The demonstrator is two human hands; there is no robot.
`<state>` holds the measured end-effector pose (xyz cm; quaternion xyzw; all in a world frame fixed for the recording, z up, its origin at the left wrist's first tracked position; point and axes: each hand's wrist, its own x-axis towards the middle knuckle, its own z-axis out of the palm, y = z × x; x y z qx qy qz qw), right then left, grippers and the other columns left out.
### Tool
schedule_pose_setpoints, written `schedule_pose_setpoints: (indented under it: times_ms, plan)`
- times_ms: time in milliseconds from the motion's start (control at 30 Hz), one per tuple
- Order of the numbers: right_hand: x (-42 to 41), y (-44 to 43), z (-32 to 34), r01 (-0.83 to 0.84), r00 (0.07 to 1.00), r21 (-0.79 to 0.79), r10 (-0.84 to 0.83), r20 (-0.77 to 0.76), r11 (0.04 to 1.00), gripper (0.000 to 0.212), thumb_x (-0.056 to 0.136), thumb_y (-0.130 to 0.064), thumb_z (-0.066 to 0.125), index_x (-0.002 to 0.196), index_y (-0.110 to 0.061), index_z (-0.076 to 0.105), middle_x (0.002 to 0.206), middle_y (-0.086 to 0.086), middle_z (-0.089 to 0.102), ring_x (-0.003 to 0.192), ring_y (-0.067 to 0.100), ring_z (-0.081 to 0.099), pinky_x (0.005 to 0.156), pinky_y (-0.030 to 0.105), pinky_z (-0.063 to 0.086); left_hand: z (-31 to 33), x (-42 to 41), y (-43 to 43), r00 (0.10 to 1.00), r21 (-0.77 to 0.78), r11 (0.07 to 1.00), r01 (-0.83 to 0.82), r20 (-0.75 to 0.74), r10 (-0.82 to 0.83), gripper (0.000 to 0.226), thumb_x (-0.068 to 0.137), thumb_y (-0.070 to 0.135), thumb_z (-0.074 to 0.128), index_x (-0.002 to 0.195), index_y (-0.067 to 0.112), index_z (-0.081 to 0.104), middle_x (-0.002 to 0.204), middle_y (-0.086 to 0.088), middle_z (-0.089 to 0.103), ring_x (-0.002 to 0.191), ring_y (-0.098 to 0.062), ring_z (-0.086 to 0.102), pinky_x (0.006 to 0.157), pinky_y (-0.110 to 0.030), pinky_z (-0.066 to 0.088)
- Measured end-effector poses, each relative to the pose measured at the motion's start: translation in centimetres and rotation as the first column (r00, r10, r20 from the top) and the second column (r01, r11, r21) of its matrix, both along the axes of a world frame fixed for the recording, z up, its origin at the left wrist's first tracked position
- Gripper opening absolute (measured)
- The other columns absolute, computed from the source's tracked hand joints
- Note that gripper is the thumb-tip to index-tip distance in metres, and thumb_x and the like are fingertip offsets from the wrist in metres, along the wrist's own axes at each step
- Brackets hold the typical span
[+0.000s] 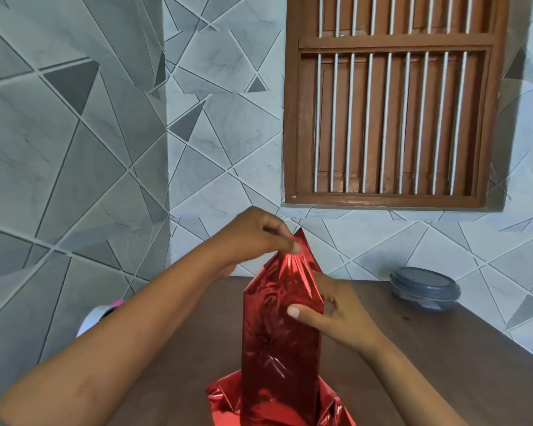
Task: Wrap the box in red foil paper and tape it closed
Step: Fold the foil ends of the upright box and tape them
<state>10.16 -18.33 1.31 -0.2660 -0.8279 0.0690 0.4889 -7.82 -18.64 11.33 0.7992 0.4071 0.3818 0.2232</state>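
A tall box covered in shiny red foil paper [279,342] stands upright on the brown table [428,358]. Loose foil spreads out around its base at the bottom of the view. My left hand [256,233] pinches the gathered foil flap at the top of the box, pulling it up into a point. My right hand [336,312] holds the box's upper right side, thumb pressed on the front face and fingers behind. The box itself is hidden under the foil. No tape is visible.
A round grey lidded container [425,287] sits at the table's far right by the wall. A white object with a pink part [97,318] shows behind my left forearm. A tiled wall and a brown barred window [388,99] stand close behind.
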Motion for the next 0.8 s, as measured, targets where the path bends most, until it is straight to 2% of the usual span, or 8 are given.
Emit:
schedule_pose_setpoints:
  times_ms: [100, 200, 300, 367, 500, 600, 700, 800]
  plan:
    - [-0.1, -0.1, 0.2, -0.013, 1.0, 0.009, 0.013, 0.02, 1.0, 0.022, 0.078, -0.039, 0.069, 0.08, -0.019, 0.058, 0.077, -0.01, 0.06, 0.073, 0.003, 0.057, 0.068, 0.023, 0.045, -0.2, -1.1, -1.0, 0.981, -0.007, 1.0, 0.002, 0.192, -0.001, 0.008, 0.08, 0.019, 0.071, 0.073, 0.016, 0.072, 0.075, -0.002, 0.069, 0.072, -0.002, 0.058, 0.071, -0.017, 0.043]
    - [-0.2, -0.2, 0.0, -0.017, 1.0, 0.003, 0.017, 0.021, 1.0, 0.024, 0.079, -0.039, 0.07, 0.079, -0.017, 0.059, 0.079, -0.006, 0.062, 0.075, 0.007, 0.059, 0.07, 0.03, 0.047, 0.0, -2.2, -1.1, 0.89, 0.043, 0.99, -0.136, 0.444, 0.103, 0.012, 0.086, 0.026, 0.063, 0.082, 0.018, 0.07, 0.082, 0.004, 0.065, 0.073, -0.008, 0.053, 0.069, -0.022, 0.039]
    - [-0.2, -0.4, 0.1, -0.019, 1.0, -0.006, 0.019, 0.012, 1.0, 0.023, 0.078, -0.04, 0.069, 0.08, -0.019, 0.06, 0.08, -0.008, 0.062, 0.075, 0.005, 0.059, 0.071, 0.029, 0.047, 0.2, -3.3, -0.9, 0.979, 0.077, 0.995, 0.065, 0.189, -0.079, 0.028, 0.083, 0.033, 0.066, 0.109, 0.023, 0.065, 0.102, 0.011, 0.068, 0.093, 0.001, 0.06, 0.077, -0.013, 0.044]
    - [-0.2, -0.7, 0.3, -0.019, 1.0, -0.005, 0.019, 0.018, 1.0, 0.017, 0.078, -0.04, 0.07, 0.08, -0.028, 0.058, 0.079, -0.017, 0.06, 0.074, -0.001, 0.057, 0.068, 0.02, 0.044, -0.3, -3.9, -0.5, 0.969, 0.003, 0.969, 0.246, -0.026, -0.245, 0.051, 0.079, 0.031, 0.068, 0.128, 0.027, 0.053, 0.126, 0.016, 0.06, 0.117, 0.007, 0.051, 0.088, -0.008, 0.042]
    - [0.0, -1.1, 0.6, 0.01, 0.998, 0.013, -0.01, 0.056, 1.0, 0.021, 0.079, -0.032, 0.072, 0.088, -0.042, 0.056, 0.083, -0.032, 0.059, 0.079, -0.006, 0.057, 0.07, 0.011, 0.038, -2.5, -4.2, 0.4, 0.905, -0.083, 0.954, 0.287, -0.304, -0.299, 0.08, 0.058, 0.041, 0.082, 0.127, 0.044, 0.042, 0.131, 0.04, 0.044, 0.125, 0.018, 0.035, 0.103, -0.006, 0.026]
    - [0.2, -0.9, 0.4, 0.008, 0.998, 0.013, -0.009, 0.061, 1.0, 0.019, 0.081, -0.033, 0.072, 0.095, -0.038, 0.06, 0.087, -0.024, 0.062, 0.084, 0.001, 0.06, 0.072, 0.021, 0.045, -4.0, -4.1, 0.7, 0.901, -0.06, 0.959, 0.277, -0.329, -0.282, 0.076, 0.061, 0.034, 0.083, 0.129, 0.034, 0.051, 0.132, 0.024, 0.053, 0.127, 0.005, 0.043, 0.108, -0.021, 0.03]
    - [0.5, -0.7, 0.4, -0.011, 0.998, 0.012, 0.01, 0.064, 1.0, 0.015, 0.082, -0.031, 0.072, 0.095, -0.029, 0.065, 0.093, -0.018, 0.065, 0.088, 0.007, 0.062, 0.075, 0.03, 0.05, -5.1, -4.5, 0.6, 0.931, 0.025, 0.966, 0.259, -0.274, -0.242, 0.069, 0.063, 0.021, 0.086, 0.125, 0.029, 0.057, 0.127, 0.022, 0.057, 0.123, 0.003, 0.047, 0.104, -0.017, 0.033]
    - [0.4, -0.5, 0.4, -0.042, 0.997, -0.005, 0.042, 0.061, 0.999, 0.018, 0.082, -0.031, 0.071, 0.097, -0.023, 0.068, 0.099, -0.016, 0.067, 0.094, 0.008, 0.063, 0.08, 0.034, 0.05, -6.1, -5.1, 0.5, 0.931, 0.102, 0.956, 0.274, -0.278, -0.237, 0.063, 0.066, 0.023, 0.085, 0.124, 0.027, 0.059, 0.126, 0.02, 0.058, 0.121, 0.0, 0.05, 0.103, -0.018, 0.036]
